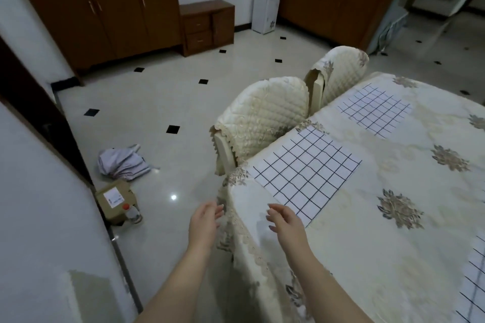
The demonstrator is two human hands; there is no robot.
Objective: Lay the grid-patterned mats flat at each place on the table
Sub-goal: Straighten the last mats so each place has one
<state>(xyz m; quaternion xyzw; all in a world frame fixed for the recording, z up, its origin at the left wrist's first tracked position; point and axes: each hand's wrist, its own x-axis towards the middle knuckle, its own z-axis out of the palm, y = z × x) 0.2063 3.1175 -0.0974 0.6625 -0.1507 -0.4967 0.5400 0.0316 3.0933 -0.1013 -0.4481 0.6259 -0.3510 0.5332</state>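
At the table's (pixel 367 257) corner, nothing gripped.
The left hand (pixel 204 220) and right hand (pixel 284 220) hover with loose, empty fingers; near mat (pixel 307 173) and far mat (pixel 375 110) lie flat along the edge, each fronting a chair (pixel 262 118).

A mat (pixel 472 288) at the table's (pixel 354 244) right is running off the picture's edge. The table is hiding the chairs' (pixel 262 118) seats. Left of the table, a box's (pixel 126 193) label is showing too small to read.

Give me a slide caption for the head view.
Open and empty, left hand and right hand hover at the table corner; near mat and far mat lie flat, third mat at right edge.
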